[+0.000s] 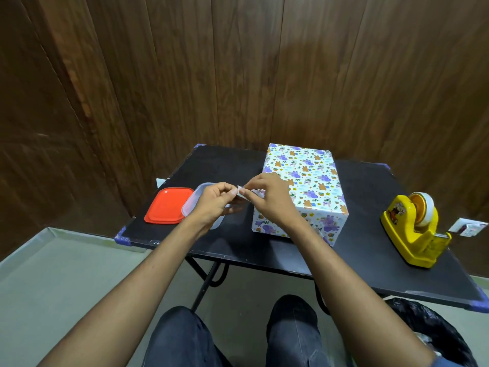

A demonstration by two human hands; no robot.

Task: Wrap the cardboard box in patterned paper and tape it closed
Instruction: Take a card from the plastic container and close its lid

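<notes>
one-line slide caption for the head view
Both hands, left and right, pinch a small paper scrap beside the wrapped box; yellow tape dispenser at right.

Both bare forearms are reaching forward toward twelve o'clock, converging. The left hand [211,201] and right hand [267,198] are meeting fingertip to fingertip, fingers curled, pinching a small scrap [244,192] between them.

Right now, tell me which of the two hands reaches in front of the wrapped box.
The right hand. It overlaps the box at its near left corner, while the left hand sits over the clear tub. Both pinch a small scrap between them.
</notes>
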